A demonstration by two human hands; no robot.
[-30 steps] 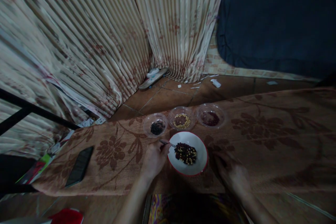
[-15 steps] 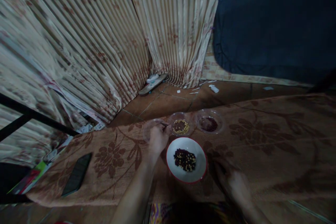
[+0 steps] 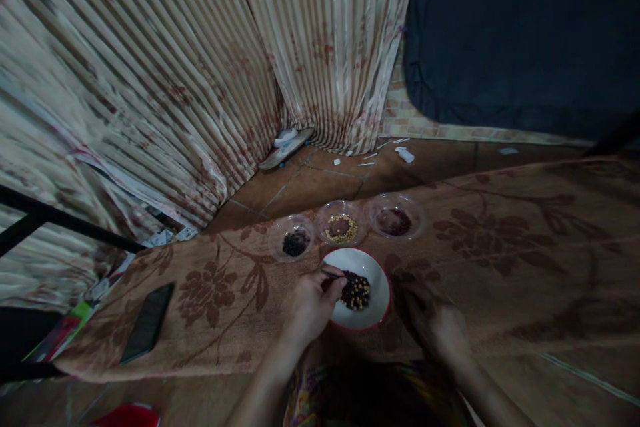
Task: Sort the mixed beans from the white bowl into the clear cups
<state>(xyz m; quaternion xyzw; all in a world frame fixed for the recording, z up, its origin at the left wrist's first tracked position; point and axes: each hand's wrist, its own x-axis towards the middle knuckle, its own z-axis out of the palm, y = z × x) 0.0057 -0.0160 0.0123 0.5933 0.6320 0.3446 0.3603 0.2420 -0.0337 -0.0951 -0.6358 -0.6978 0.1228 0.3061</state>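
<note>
A white bowl with a red rim (image 3: 379, 283) holds a heap of mixed dark and yellow beans (image 3: 358, 295). Over the bowl's left side, my left hand (image 3: 316, 300) is closed in a pinch near the heap; a thin dark shape shows by its fingertips, too dim to name. My right hand (image 3: 440, 328) rests on the cloth right of the bowl, its fingers lost in shadow. Behind the bowl stand three clear plastic dishes: one with black beans (image 3: 295, 242) at left, one with yellow beans (image 3: 342, 229) in the middle, one with dark red beans (image 3: 395, 221) at right.
A brown flowered cloth (image 3: 480, 293) covers the long low surface. On its left lies a dark phone (image 3: 148, 321). Beyond its far edge, a skateboard (image 3: 286, 149) and small white litter (image 3: 405, 154) lie on the tiled floor by striped curtains (image 3: 320, 47). Something red (image 3: 127, 416) shows at bottom left.
My left hand has moved from the left dish back toward me and right, onto the bowl's side, uncovering the black beans. My right hand stays beside the bowl. The view has shifted slightly.
</note>
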